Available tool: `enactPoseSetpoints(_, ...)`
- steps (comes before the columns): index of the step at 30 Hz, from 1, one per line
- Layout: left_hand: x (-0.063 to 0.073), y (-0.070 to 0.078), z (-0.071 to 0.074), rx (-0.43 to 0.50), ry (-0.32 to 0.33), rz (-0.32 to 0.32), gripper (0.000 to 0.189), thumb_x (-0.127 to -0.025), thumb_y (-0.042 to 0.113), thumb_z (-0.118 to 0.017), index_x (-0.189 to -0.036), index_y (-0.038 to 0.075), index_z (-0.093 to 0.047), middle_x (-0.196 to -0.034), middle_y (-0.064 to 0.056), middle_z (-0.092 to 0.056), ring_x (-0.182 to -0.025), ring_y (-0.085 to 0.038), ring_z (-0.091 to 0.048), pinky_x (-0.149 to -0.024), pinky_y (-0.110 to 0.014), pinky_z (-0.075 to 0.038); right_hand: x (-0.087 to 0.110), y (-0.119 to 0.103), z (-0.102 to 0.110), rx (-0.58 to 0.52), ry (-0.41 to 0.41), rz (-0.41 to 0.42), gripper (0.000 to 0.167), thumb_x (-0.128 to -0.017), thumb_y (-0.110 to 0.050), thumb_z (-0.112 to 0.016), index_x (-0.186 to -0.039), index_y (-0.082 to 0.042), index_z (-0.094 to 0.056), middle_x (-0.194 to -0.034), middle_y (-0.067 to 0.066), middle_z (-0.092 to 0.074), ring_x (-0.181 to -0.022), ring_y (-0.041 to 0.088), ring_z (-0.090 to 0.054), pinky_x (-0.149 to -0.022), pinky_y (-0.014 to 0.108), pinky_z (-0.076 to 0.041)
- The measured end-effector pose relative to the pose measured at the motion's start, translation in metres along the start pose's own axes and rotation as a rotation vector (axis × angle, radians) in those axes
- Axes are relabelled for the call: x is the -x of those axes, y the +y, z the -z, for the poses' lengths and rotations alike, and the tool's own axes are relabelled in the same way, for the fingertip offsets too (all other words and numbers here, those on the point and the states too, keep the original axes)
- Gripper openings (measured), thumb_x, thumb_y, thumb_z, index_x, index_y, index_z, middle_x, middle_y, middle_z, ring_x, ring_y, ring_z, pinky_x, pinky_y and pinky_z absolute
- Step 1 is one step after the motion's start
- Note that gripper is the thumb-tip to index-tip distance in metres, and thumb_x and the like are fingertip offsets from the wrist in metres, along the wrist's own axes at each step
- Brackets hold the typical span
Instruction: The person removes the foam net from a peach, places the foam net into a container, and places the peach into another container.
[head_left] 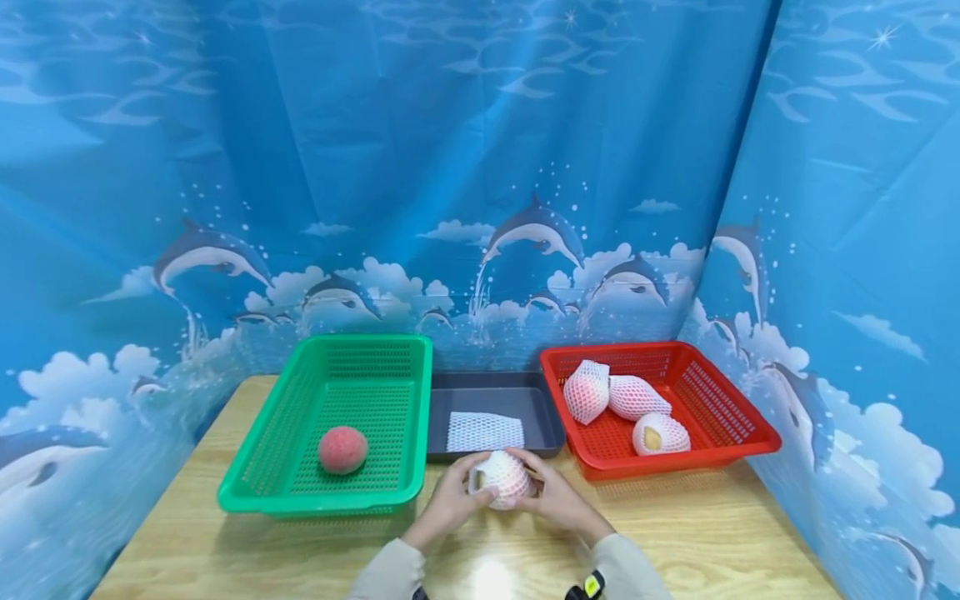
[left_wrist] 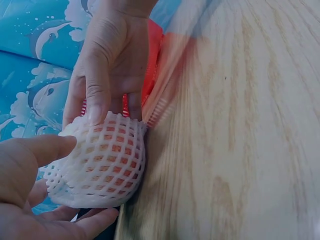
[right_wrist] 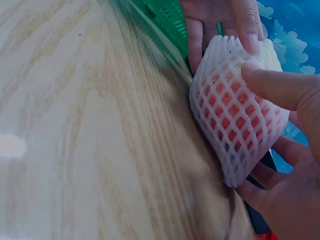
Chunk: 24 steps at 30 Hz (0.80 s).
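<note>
Left hand (head_left: 452, 498) and right hand (head_left: 558, 500) curl round a netted fruit (head_left: 506, 482); rightward of this grip, three wrapped fruits (head_left: 587, 392) (apparently finished) in a red basket (head_left: 675, 462); leftward, one bare fruit (head_left: 342, 450), seemingly outstanding; just beyond, a flat net (head_left: 485, 432).

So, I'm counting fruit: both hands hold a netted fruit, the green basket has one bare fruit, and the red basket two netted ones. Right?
Not two: the head view shows three netted fruits in the red basket. The rest stands: the left hand and right hand hold a netted fruit, and the green basket has one bare fruit.
</note>
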<state>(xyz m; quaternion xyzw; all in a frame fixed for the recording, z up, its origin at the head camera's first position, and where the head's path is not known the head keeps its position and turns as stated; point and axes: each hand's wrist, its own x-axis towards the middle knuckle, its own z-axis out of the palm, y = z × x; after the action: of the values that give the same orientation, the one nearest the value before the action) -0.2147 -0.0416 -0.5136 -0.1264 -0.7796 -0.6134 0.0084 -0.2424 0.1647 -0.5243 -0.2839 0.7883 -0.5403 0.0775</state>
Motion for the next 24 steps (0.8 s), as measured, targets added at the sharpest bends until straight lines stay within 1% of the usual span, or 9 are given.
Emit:
enactPoseSetpoints(4,-0.0001,-0.0004,-0.001,-0.008,0.007,0.013,0.058,-0.077,0.002,-0.073,-0.131,-0.006,-0.051,-0.132,-0.034,-0.045,-0.12,-0.05,-0.048,-0.097,-0.049,-0.049,-0.0003,0.0013,-0.0007,-0.015,-0.003,-0.028,0.076,-0.08,-0.01,-0.076,-0.145,-0.003,-0.037,-0.144,0.024,-0.039,-0.123,0.037,-0.046,-0.097,0.019,-0.042)
enactPoseSetpoints(9,0.0,-0.004,-0.0021,-0.002,0.012,0.018,0.06,-0.077,0.004,-0.075,-0.131,-0.004,-0.051,-0.134,-0.032,-0.045,-0.12,-0.048,-0.047,-0.101,-0.056,-0.044,-0.0001,0.0012,-0.0021,-0.049,-0.001,-0.025,0.077,-0.079,-0.011,-0.077,-0.145,-0.004,-0.037,-0.144,0.024,-0.038,-0.123,0.035,-0.044,-0.1,0.022,-0.042)
enactPoseSetpoints(13,0.0003,-0.0076,-0.0031,0.02,0.018,0.038,0.06,-0.076,0.005,-0.075,-0.132,-0.001,-0.052,-0.136,-0.031,-0.045,-0.121,-0.047,-0.047,-0.101,-0.057,-0.043,0.0002,0.0039,-0.0041,-0.075,0.011,-0.036,0.078,-0.079,-0.009,-0.077,-0.146,-0.004,-0.036,-0.145,0.024,-0.035,-0.125,0.035,-0.043,-0.1,0.022,-0.042)
enactPoseSetpoints(19,0.0009,-0.0095,-0.0042,0.028,0.024,0.044,0.061,-0.075,0.004,-0.075,-0.132,0.0,-0.052,-0.136,-0.031,-0.044,-0.12,-0.048,-0.047,-0.098,-0.055,-0.046,0.0,0.0053,-0.006,-0.141,0.02,-0.095,0.083,-0.078,-0.008,-0.077,-0.148,-0.006,-0.032,-0.15,0.023,-0.029,-0.131,0.036,-0.039,-0.1,0.018,-0.041)
enactPoseSetpoints(22,0.0008,-0.0095,-0.0047,0.029,0.025,0.05,0.062,-0.075,0.004,-0.076,-0.132,0.0,-0.053,-0.136,-0.031,-0.044,-0.119,-0.047,-0.048,-0.098,-0.054,-0.047,0.0001,0.005,-0.0065,-0.182,0.018,-0.135,0.084,-0.078,-0.007,-0.077,-0.149,-0.008,-0.031,-0.15,0.023,-0.03,-0.13,0.036,-0.04,-0.1,0.018,-0.041)
enactPoseSetpoints(24,0.0008,-0.0093,-0.005,0.036,0.025,0.05,0.062,-0.074,0.003,-0.076,-0.132,0.001,-0.053,-0.136,-0.031,-0.044,-0.119,-0.047,-0.048,-0.098,-0.054,-0.047,0.0001,0.0043,-0.0067,-0.18,0.031,-0.154,0.085,-0.078,-0.007,-0.077,-0.149,-0.009,-0.032,-0.149,0.022,-0.032,-0.128,0.034,-0.043,-0.098,0.019,-0.042)
